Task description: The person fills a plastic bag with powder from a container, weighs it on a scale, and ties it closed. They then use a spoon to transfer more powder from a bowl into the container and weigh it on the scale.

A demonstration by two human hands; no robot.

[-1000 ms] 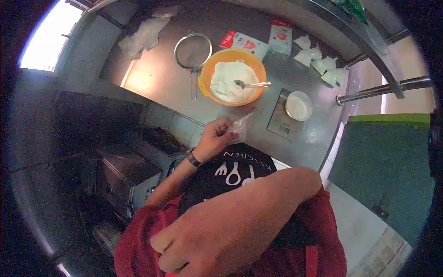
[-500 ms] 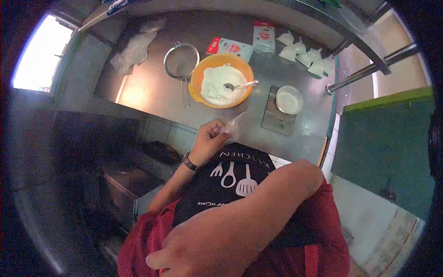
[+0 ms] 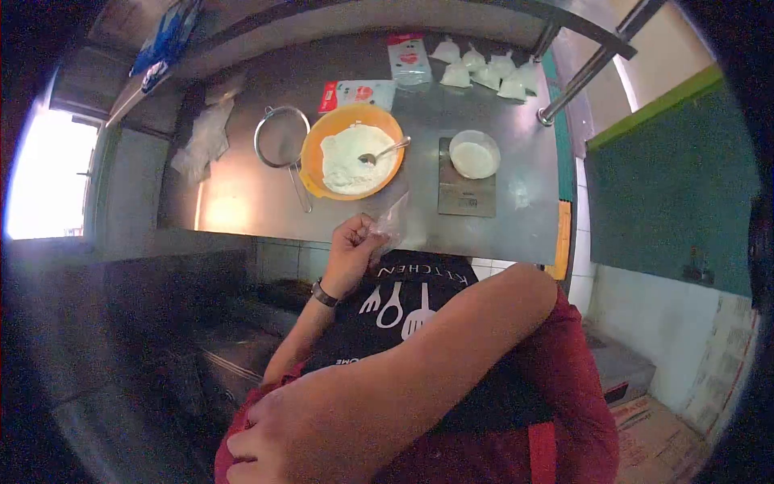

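Note:
My left hand (image 3: 352, 250), with a dark band at its wrist, is closed on a clear plastic bag (image 3: 391, 222) at the table's front edge. My right arm crosses my chest, and my right hand (image 3: 270, 440) has its fingers curled against the red sleeve (image 3: 232, 419) of my left arm. Beyond the bag stands an orange bowl (image 3: 313, 181) of white powder (image 3: 345, 165), a metal spoon (image 3: 393, 150) resting in it. A round sieve (image 3: 282, 137) lies left of the bowl. On the right, a clear cup (image 3: 474, 153) holding white powder sits on a digital scale (image 3: 468, 202).
Several tied bags of white powder (image 3: 485, 73) stand at the back right. Two printed packets (image 3: 409, 60) lie behind the bowl. Loose clear bags (image 3: 203, 143) are at the left of the metal table (image 3: 516, 230). A metal rail (image 3: 584, 77) rises at the right.
The view has shifted, so the table things appear farther left. My right hand has moved slightly outward along the left sleeve. My left hand still holds the plastic bag.

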